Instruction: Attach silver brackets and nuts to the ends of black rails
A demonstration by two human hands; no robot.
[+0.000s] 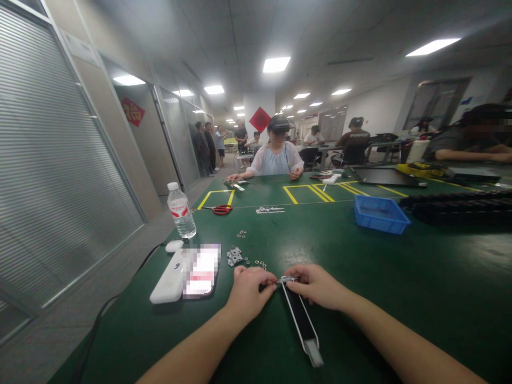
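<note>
A long narrow channel-shaped part [302, 314], dark inside with pale edges, lies on the green table [400, 288] with its near end pointing toward me. At its far end is a small metal piece [286, 279]. My right hand [320, 287] holds that end, thumb and fingers closed around it. My left hand [251, 290] is pinched at the left side of the same end; what is between its fingertips is too small to make out. Small metal brackets [234, 256] and several nuts or rings [261, 264] lie just beyond my left hand.
A white device [170, 277], a phone [203, 269] and a water bottle [182, 212] stand or lie at the left. Farther back are red-handled scissors [222, 209], thin metal parts [270, 210] and a blue bin [381, 214]. A person [277, 154] sits opposite.
</note>
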